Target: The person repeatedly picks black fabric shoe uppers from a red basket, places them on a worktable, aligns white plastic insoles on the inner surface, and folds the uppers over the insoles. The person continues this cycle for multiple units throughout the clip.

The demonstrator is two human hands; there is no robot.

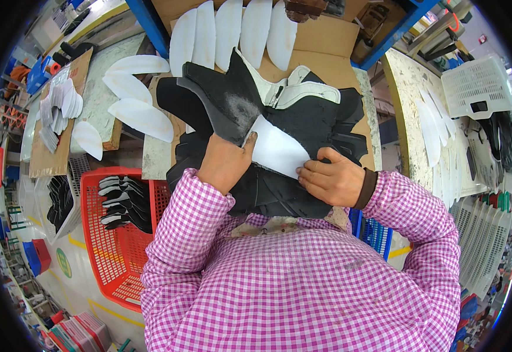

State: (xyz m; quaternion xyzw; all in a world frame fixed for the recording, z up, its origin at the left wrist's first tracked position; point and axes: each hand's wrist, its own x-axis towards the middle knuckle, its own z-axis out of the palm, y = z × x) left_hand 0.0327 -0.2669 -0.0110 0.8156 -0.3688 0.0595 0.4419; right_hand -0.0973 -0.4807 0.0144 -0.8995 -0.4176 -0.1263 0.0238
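Observation:
A white half-oval sheet piece (276, 146) lies across black shoe-upper pieces (294, 123) piled in front of me. My left hand (227, 161) grips the grey-black edge of an upper, its thumb pressing by the white piece's left end; its other fingers are hidden beneath. At the opposite end, my right hand (333, 177) pinches the white piece's pointed corner between thumb and fingers. Pale cream trim (306, 94) shows along the pile's far side. Several similar white pieces (227, 35) stand in a row beyond it.
More white pieces (141, 117) rest on the left bench, beside a stack of pale cut pieces (62, 108) on cardboard. A red basket (112, 252) with black uppers stands at lower left. On the right bench (405, 94) are further white pieces and a white plastic basket (479, 88).

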